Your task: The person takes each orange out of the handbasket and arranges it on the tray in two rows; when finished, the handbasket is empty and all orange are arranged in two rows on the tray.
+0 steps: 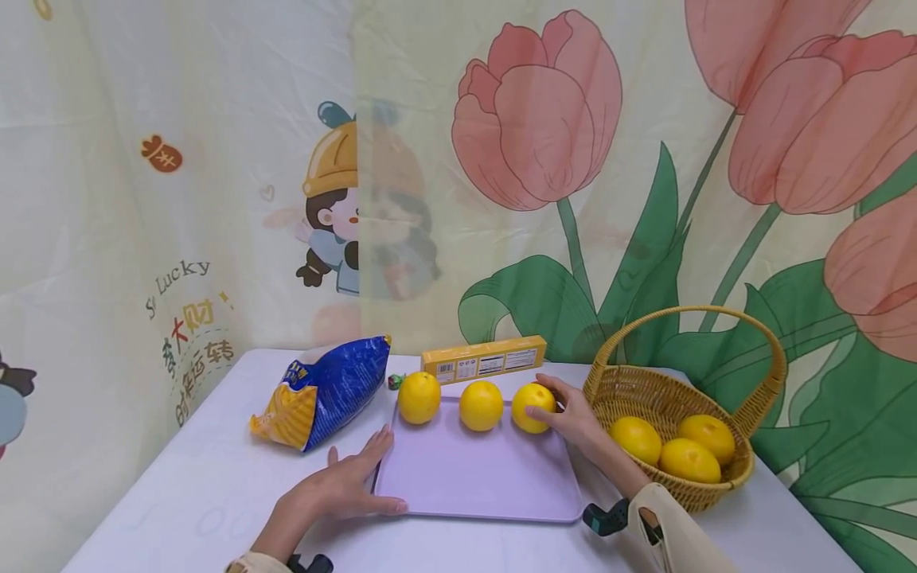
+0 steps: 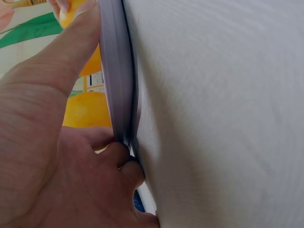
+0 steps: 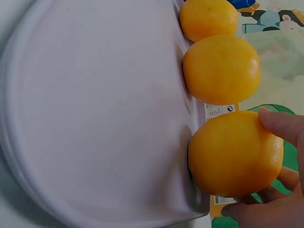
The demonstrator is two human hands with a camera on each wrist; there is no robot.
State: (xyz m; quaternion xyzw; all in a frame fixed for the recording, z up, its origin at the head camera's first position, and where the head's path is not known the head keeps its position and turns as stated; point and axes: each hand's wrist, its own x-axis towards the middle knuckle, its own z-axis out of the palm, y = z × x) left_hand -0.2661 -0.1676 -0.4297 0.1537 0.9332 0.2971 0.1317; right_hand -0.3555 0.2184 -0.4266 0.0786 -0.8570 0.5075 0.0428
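Observation:
A lavender tray point(image 1: 480, 473) lies on the table with three oranges along its far edge. At the left sits one orange point(image 1: 419, 397), at the middle a second orange point(image 1: 481, 406). My right hand point(image 1: 579, 420) grips the third, rightmost orange point(image 3: 232, 154) between thumb and fingers, at the far right corner. Spread at the tray's left side, my left hand point(image 1: 337, 484) touches the rim, its thumb near the front left corner. In the left wrist view the thumb point(image 2: 52, 61) lies along the tray's rim point(image 2: 114, 66), with some fingers bent beside it.
A wicker basket point(image 1: 745, 469) with a tall handle stands right of the tray, holding three more oranges point(image 1: 689, 460). Behind the tray lie a yellow box point(image 1: 483, 360) and a small green wrapped item point(image 1: 396, 381). A blue and yellow bag point(image 1: 337, 390) rests at the back left. Printed curtains hang behind.

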